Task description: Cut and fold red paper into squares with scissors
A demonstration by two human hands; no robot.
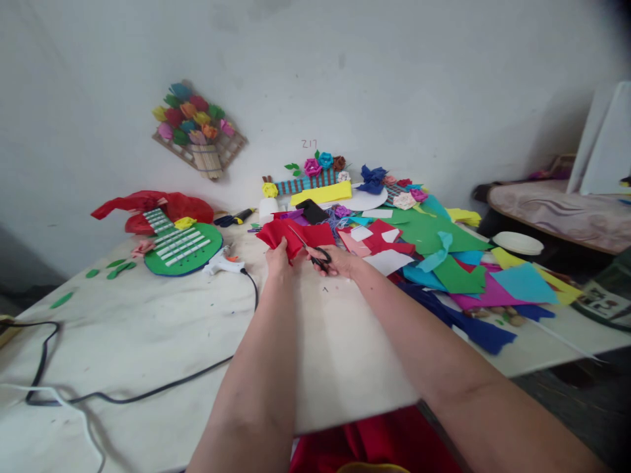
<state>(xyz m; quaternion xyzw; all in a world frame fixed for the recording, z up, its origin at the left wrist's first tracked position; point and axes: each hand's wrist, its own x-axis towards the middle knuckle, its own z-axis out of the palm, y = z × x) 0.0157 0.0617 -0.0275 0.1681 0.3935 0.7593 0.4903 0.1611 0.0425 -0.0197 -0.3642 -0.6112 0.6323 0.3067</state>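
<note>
My left hand (pixel 279 256) is closed on the lower edge of a piece of red paper (pixel 272 231), which looks like crepe paper. In my right hand (pixel 339 261) is a pair of scissors (pixel 321 258) with black handles, fingers wrapped round the loops. Their blades point up and to the left, lying against the red sheet. Whether the blades are apart is too small to tell. Just behind the red paper lies a black phone-like object (pixel 312 211).
At the left are a green guitar-shaped craft (pixel 185 248), a white glue gun (pixel 224 261) and its black cord (pixel 162 384). Coloured paper scraps (pixel 463 276) cover the right side. Behind stand paper flowers (pixel 312 167) and folded yellow paper (pixel 321 193). Pliers (pixel 235 217) lie near the wall.
</note>
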